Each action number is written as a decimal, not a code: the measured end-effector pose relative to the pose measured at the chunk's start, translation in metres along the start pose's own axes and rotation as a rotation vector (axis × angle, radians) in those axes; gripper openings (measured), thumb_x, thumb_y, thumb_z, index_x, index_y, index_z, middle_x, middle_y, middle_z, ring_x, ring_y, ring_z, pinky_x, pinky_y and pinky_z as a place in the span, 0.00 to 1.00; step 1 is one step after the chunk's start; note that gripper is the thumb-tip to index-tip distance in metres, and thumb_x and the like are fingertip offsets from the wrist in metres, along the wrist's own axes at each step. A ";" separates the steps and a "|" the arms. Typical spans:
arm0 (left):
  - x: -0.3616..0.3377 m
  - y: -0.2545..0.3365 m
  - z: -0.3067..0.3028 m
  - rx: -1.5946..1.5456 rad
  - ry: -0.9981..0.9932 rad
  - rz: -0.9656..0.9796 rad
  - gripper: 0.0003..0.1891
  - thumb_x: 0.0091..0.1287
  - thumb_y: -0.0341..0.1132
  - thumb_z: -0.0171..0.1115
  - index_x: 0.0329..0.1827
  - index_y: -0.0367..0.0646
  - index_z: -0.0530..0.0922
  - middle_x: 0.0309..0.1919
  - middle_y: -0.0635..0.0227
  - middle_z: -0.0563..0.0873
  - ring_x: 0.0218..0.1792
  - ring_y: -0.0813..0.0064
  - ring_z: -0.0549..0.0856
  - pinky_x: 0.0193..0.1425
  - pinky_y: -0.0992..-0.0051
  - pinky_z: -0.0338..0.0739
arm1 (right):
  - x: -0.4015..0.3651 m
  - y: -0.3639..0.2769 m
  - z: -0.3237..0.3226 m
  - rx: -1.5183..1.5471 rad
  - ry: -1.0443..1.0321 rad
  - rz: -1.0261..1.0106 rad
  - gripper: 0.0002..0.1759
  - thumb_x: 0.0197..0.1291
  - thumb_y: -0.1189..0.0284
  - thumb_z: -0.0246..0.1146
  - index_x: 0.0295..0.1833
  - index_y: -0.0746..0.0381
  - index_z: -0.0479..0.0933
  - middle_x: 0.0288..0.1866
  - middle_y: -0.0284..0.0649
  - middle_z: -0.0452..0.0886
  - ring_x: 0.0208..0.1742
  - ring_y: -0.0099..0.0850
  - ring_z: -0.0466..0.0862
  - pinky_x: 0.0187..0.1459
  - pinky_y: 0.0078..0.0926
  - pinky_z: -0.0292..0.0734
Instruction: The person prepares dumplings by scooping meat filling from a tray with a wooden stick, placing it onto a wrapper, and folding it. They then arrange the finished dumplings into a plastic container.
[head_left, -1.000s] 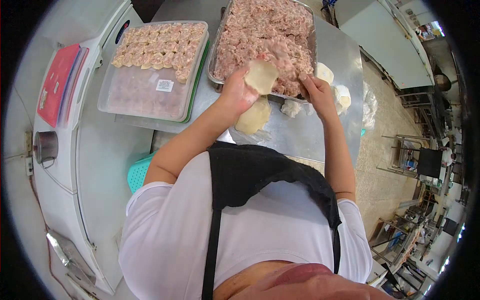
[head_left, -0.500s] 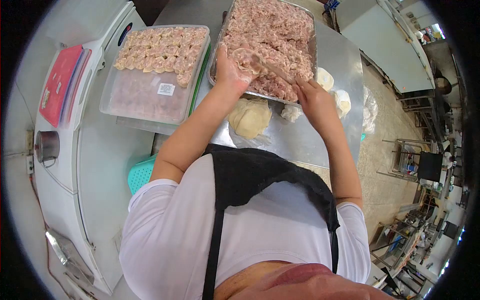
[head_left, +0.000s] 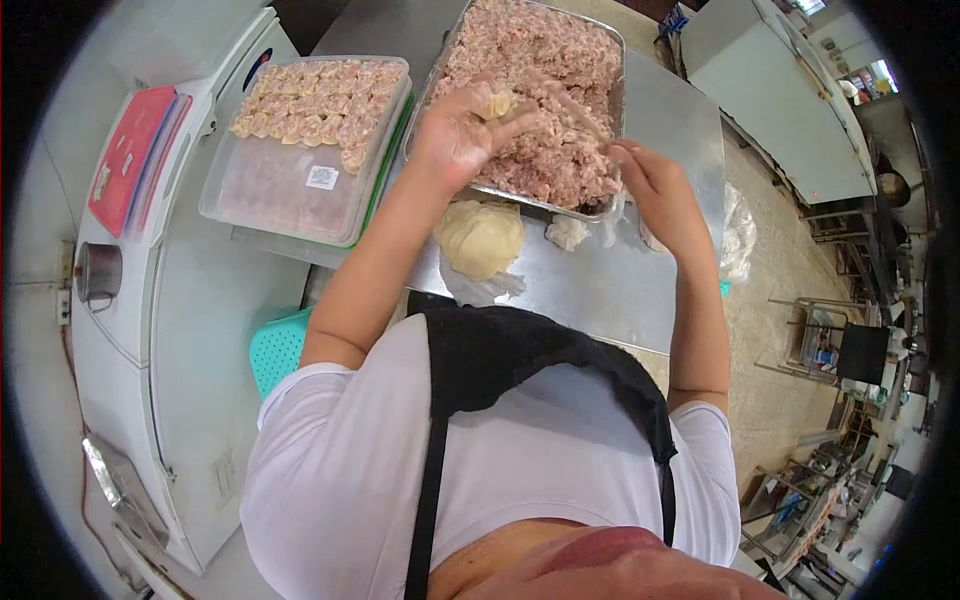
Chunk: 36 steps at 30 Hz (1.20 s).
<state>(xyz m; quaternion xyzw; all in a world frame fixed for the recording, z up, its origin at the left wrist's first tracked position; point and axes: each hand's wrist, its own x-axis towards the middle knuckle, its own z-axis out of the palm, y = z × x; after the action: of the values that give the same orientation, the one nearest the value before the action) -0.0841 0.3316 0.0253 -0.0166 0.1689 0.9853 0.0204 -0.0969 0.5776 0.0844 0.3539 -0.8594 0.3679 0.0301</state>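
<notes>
My left hand [head_left: 455,140] is curled round a dumpling [head_left: 499,104] in a thin yellowish wrapper, over the near left part of a metal tray [head_left: 540,203] of minced meat [head_left: 560,60]. In my right hand [head_left: 660,190], at the tray's near right corner, is the end of a narrow, meat-coloured spatula [head_left: 580,112]. Its far part lies over the meat and is hard to make out. Just below the tray, a stack of round dough wrappers [head_left: 480,240] rests on plastic.
Left of the tray, a lidded plastic container [head_left: 260,195] carries rows of filled dumplings [head_left: 320,95]. A crumpled white lump [head_left: 568,232] sits on the steel table [head_left: 590,290]. A turquoise basket [head_left: 278,350] is below the table's left side, beside a white freezer [head_left: 215,330].
My right hand has drawn the spatula away from the left palm, over the meat. My left fingers have closed up round the dumpling, which lay open in the palm before.
</notes>
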 end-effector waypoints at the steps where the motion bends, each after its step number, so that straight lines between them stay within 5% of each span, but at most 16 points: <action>1: -0.004 -0.002 0.000 0.241 -0.073 0.008 0.27 0.64 0.23 0.58 0.68 0.40 0.63 0.57 0.51 0.76 0.53 0.54 0.81 0.68 0.48 0.70 | -0.002 0.002 -0.008 0.043 -0.038 0.163 0.15 0.70 0.66 0.54 0.48 0.66 0.80 0.29 0.48 0.79 0.32 0.38 0.80 0.37 0.33 0.74; 3: -0.012 -0.005 0.008 0.623 -0.099 0.089 0.32 0.63 0.24 0.60 0.71 0.43 0.61 0.59 0.50 0.75 0.55 0.56 0.81 0.69 0.51 0.70 | -0.006 0.021 -0.016 0.182 -0.177 0.398 0.18 0.72 0.64 0.53 0.49 0.67 0.80 0.26 0.42 0.75 0.29 0.25 0.73 0.34 0.26 0.71; 4: -0.015 -0.005 0.017 1.001 -0.124 0.165 0.37 0.62 0.25 0.63 0.75 0.46 0.58 0.61 0.50 0.74 0.57 0.58 0.80 0.70 0.54 0.69 | -0.008 0.022 -0.019 0.183 -0.179 0.394 0.18 0.72 0.64 0.53 0.49 0.67 0.80 0.26 0.42 0.75 0.29 0.25 0.73 0.34 0.26 0.71; 6: -0.016 -0.006 0.025 1.194 -0.206 0.213 0.46 0.58 0.28 0.68 0.78 0.51 0.52 0.62 0.56 0.74 0.55 0.66 0.81 0.65 0.66 0.74 | -0.011 0.016 -0.028 0.175 -0.329 0.406 0.17 0.71 0.64 0.54 0.50 0.67 0.80 0.27 0.40 0.76 0.28 0.24 0.71 0.34 0.25 0.71; 8: -0.009 -0.011 0.021 1.719 -0.336 0.696 0.40 0.56 0.29 0.70 0.74 0.48 0.63 0.58 0.63 0.78 0.50 0.72 0.82 0.59 0.72 0.76 | -0.018 0.000 -0.041 0.168 -0.324 0.351 0.17 0.71 0.65 0.55 0.50 0.67 0.81 0.29 0.42 0.78 0.29 0.26 0.74 0.35 0.26 0.72; 12: -0.008 -0.006 0.035 1.664 -0.530 0.314 0.31 0.55 0.32 0.72 0.65 0.45 0.74 0.54 0.65 0.81 0.50 0.71 0.82 0.58 0.70 0.75 | -0.027 0.014 -0.028 0.109 -0.202 0.006 0.17 0.70 0.65 0.57 0.56 0.67 0.78 0.37 0.43 0.84 0.34 0.26 0.79 0.39 0.25 0.74; 14: -0.007 -0.004 0.042 1.601 -0.418 -0.225 0.27 0.54 0.37 0.74 0.58 0.43 0.79 0.51 0.61 0.83 0.53 0.69 0.80 0.62 0.68 0.71 | -0.028 0.030 -0.014 0.137 -0.218 -0.029 0.17 0.69 0.66 0.58 0.55 0.66 0.79 0.40 0.47 0.84 0.39 0.35 0.81 0.42 0.29 0.76; 15: -0.010 -0.004 0.048 1.604 -0.421 -0.218 0.27 0.54 0.37 0.74 0.58 0.43 0.79 0.51 0.61 0.83 0.53 0.69 0.80 0.62 0.68 0.71 | -0.027 0.041 -0.009 0.164 -0.230 -0.059 0.17 0.67 0.66 0.60 0.54 0.66 0.79 0.44 0.51 0.84 0.44 0.45 0.84 0.46 0.33 0.77; 17: -0.018 -0.006 0.059 2.001 -0.520 -0.052 0.28 0.54 0.40 0.75 0.57 0.41 0.78 0.52 0.61 0.83 0.53 0.72 0.79 0.59 0.71 0.72 | -0.021 0.070 -0.003 0.128 -0.248 -0.100 0.17 0.66 0.66 0.60 0.54 0.65 0.79 0.43 0.50 0.84 0.43 0.45 0.84 0.46 0.34 0.77; 20: -0.009 -0.012 0.035 1.742 -0.235 -0.157 0.25 0.54 0.40 0.74 0.53 0.39 0.79 0.51 0.62 0.83 0.53 0.73 0.79 0.57 0.72 0.73 | -0.017 0.068 -0.021 -0.031 -0.297 -0.054 0.17 0.66 0.65 0.59 0.57 0.60 0.78 0.42 0.49 0.83 0.40 0.47 0.83 0.43 0.37 0.78; 21: 0.002 -0.012 -0.006 1.763 -0.128 -0.028 0.23 0.55 0.42 0.74 0.50 0.38 0.79 0.50 0.60 0.83 0.53 0.73 0.79 0.57 0.71 0.73 | -0.022 0.054 -0.021 -0.181 -0.206 -0.010 0.17 0.66 0.66 0.60 0.57 0.60 0.78 0.41 0.50 0.82 0.41 0.47 0.82 0.43 0.37 0.78; 26: 0.001 -0.018 -0.005 1.767 -0.140 -0.181 0.21 0.57 0.42 0.72 0.49 0.41 0.78 0.43 0.65 0.82 0.43 0.76 0.80 0.50 0.76 0.75 | -0.030 0.099 0.030 -0.149 -0.108 -0.083 0.17 0.67 0.62 0.58 0.58 0.55 0.77 0.40 0.49 0.82 0.41 0.49 0.82 0.42 0.41 0.78; 31: -0.024 -0.013 0.022 1.768 -0.094 -0.012 0.32 0.56 0.45 0.72 0.62 0.45 0.71 0.50 0.59 0.83 0.41 0.64 0.86 0.47 0.66 0.78 | -0.033 0.114 -0.012 -0.427 -0.322 0.173 0.17 0.68 0.63 0.57 0.56 0.60 0.80 0.42 0.50 0.83 0.40 0.45 0.84 0.43 0.37 0.77; 32: -0.027 -0.015 0.027 1.762 -0.085 -0.017 0.32 0.56 0.45 0.72 0.62 0.45 0.71 0.50 0.59 0.83 0.41 0.64 0.86 0.47 0.66 0.78 | -0.036 0.109 -0.021 -0.204 -0.226 0.219 0.17 0.68 0.62 0.58 0.54 0.61 0.81 0.42 0.50 0.84 0.39 0.41 0.84 0.42 0.35 0.78; 34: -0.030 -0.020 0.037 1.768 -0.357 0.542 0.27 0.55 0.45 0.72 0.56 0.44 0.77 0.45 0.58 0.84 0.41 0.59 0.86 0.49 0.64 0.77 | -0.038 0.086 -0.036 0.017 -0.137 0.261 0.18 0.68 0.61 0.58 0.52 0.63 0.81 0.42 0.49 0.85 0.39 0.37 0.84 0.42 0.32 0.78; 36: -0.032 -0.014 0.047 1.878 -0.422 0.392 0.22 0.55 0.43 0.73 0.50 0.43 0.79 0.42 0.62 0.85 0.40 0.64 0.85 0.48 0.67 0.77 | -0.038 0.058 -0.042 0.239 -0.186 0.232 0.20 0.69 0.61 0.58 0.53 0.66 0.80 0.47 0.48 0.85 0.41 0.33 0.84 0.45 0.27 0.76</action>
<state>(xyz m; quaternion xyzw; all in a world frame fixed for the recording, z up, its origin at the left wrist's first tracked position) -0.0532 0.3598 0.0664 0.2112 0.8764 0.4189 -0.1086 -0.1137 0.6548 0.0680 0.2861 -0.8436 0.4340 -0.1343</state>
